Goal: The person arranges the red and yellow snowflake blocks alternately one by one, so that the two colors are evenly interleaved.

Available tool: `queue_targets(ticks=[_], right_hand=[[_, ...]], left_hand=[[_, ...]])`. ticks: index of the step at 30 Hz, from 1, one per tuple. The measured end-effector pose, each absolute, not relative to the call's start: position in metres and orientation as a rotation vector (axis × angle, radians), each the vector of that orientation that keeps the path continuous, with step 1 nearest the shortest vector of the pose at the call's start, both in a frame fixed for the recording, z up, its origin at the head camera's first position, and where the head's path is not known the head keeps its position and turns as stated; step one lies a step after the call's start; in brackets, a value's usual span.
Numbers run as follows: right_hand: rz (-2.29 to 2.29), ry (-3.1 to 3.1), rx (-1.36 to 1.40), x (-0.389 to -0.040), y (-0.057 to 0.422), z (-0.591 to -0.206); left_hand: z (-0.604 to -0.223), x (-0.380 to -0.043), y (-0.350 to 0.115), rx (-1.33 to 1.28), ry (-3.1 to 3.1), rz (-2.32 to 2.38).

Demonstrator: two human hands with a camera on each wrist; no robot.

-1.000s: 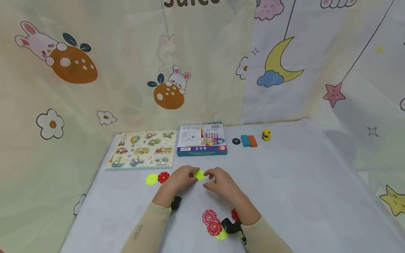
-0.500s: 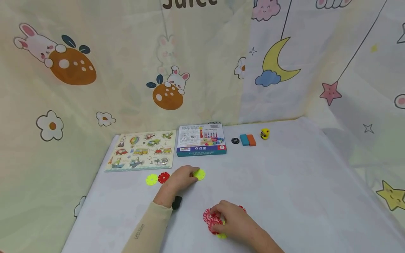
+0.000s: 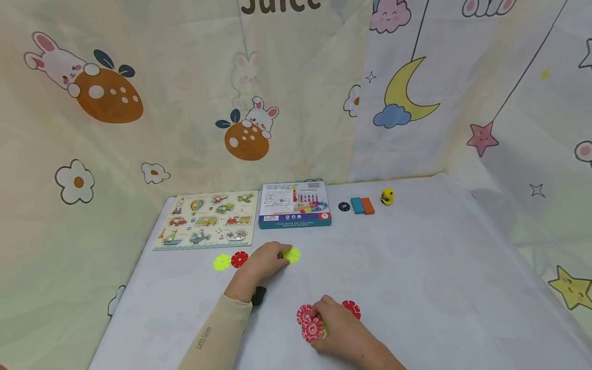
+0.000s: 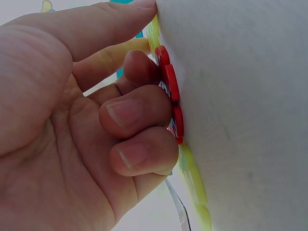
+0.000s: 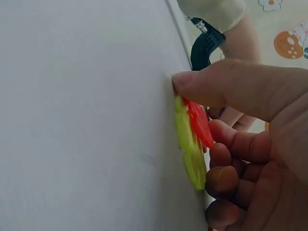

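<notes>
- Scalloped red disc, pinched by the right hand.
- Flat, notched yellow disc, held by the left hand between thumb and finger.
- White surface: broad room right of the right hand, far edge well ahead.

Seven-plus flower discs, two blocks

Left hand farther forward, fingers bent; right hand closer in, fingers also curled.
</notes>
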State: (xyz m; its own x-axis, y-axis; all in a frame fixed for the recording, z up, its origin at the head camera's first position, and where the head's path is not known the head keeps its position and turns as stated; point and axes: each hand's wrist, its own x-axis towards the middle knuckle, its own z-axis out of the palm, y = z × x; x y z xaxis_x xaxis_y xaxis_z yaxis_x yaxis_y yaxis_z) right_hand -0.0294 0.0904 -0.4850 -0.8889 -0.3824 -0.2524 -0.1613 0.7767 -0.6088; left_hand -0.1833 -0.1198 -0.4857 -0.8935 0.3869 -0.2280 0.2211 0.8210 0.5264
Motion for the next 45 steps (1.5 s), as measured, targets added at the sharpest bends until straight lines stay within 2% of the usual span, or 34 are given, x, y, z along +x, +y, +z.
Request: queue_targets(ticks=[12, 23, 29, 37, 45], right_hand=[[-0.943, 2.637, -0.410, -0.037, 0.091, -0.466], [-1.067, 2.826, -0.402, -0.078, 0.099, -0.419], [-1.043, 2.976, -0.340, -0.106, 0.099, -0.407], [-1.009, 2.998, -0.228, -0.145, 0.096, -0.419], [-0.972, 2.888, -0.193, -0.179, 0.089, -0.458]], left_hand=[[-0.487, -0.185, -0.121, 0.459, 2.678, 0.730], [-0.486, -0.186, -0.121, 0.441, 2.695, 0.728], [-0.487, -0.187, -0.121, 0.422, 2.686, 0.723], [-0.487, -0.188, -0.115, 0.435, 2.658, 0.734], [-0.488, -0.188, -0.119, 0.459, 2.681, 0.737]])
